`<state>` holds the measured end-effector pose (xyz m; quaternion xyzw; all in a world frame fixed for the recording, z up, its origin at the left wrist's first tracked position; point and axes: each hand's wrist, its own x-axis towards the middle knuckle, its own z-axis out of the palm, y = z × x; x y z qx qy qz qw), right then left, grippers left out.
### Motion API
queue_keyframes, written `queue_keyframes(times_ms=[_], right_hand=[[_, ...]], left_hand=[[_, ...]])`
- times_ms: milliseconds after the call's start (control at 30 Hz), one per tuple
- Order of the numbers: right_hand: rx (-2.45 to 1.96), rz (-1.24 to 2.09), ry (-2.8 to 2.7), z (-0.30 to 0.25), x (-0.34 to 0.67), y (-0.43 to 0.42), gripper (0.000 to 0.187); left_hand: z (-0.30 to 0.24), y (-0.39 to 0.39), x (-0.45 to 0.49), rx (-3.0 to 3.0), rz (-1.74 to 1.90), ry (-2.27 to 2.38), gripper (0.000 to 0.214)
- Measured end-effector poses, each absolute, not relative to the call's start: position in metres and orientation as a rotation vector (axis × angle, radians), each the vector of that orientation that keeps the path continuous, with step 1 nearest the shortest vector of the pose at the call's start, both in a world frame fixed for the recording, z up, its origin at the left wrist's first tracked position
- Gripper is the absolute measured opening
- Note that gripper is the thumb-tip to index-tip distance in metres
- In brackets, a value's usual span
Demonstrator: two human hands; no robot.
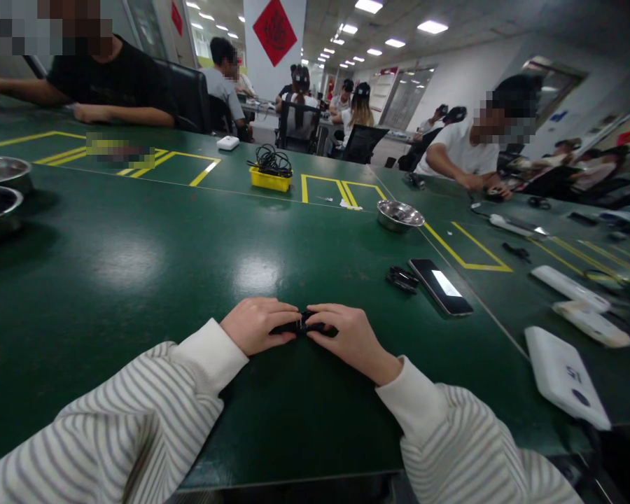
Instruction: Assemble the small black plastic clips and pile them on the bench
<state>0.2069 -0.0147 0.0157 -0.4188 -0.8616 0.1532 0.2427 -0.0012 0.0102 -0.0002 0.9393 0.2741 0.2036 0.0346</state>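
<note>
Near the front middle of the green table [178,280], my left hand [257,325] and my right hand [349,336] meet almost fingertip to fingertip. Between them is a small, elongated black object [300,323], pinched from both sides with thumbs and fingers. My fingers cover much of it, and its exact kind cannot be made out; it may be a bundled cable. To the right of my right hand lies a black bundle [402,279], apparently a tied cable, beside a smartphone [441,287] with a partly lit screen.
A steel bowl [400,215] and a yellow tray [271,180] heaped with black cables stand farther back. White power banks [567,378] lie at the right edge. Two steel bowls [0,217] stand at the left. People sit across the table, by yellow tape markings [483,267].
</note>
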Motion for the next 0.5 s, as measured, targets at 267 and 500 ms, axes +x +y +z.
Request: queue_keyframes(times_ms=[267,500], right_hand=[[-1.125,0.352,-2.337,0.012,0.216,-0.014,0.015],[-1.2,0.301,-2.281,0.01,0.251,-0.012,0.016]], left_hand=[[-0.003,0.012,0.007,2.914,0.646,0.841,0.027],[-0.005,0.021,0.049,2.912,0.656,0.818,0.026]])
